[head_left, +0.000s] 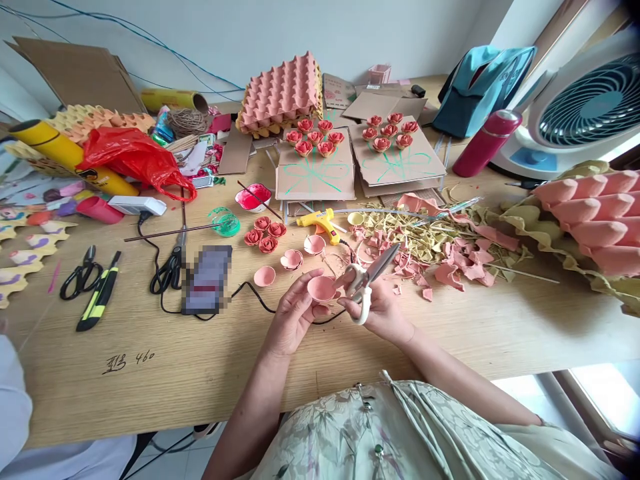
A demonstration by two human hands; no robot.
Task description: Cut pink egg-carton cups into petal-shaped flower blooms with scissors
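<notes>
Between the fingers of my left hand point(295, 313) is a pink egg-carton cup point(321, 289), its hollow side turned up. My right hand point(385, 313) grips white-handled scissors point(376, 267), whose blades point up and away to the right, apart from the cup. Just beyond the hands lie more cut pink cups point(265, 276), one of them point(291, 259) with another nested inside. A yellow glue gun point(320, 223) rests behind these. Red-painted paper roses point(265, 233) sit in a small cluster to its left.
Pink and yellow carton scraps point(430, 243) are heaped to the right, near stacked egg trays point(595, 213). Two cardboard sheets point(315, 177) carry red roses and green drawn stems. Leftward lie a phone point(207, 280), black scissors point(83, 275) and a utility knife point(100, 293). A fan point(590, 100) stands far right.
</notes>
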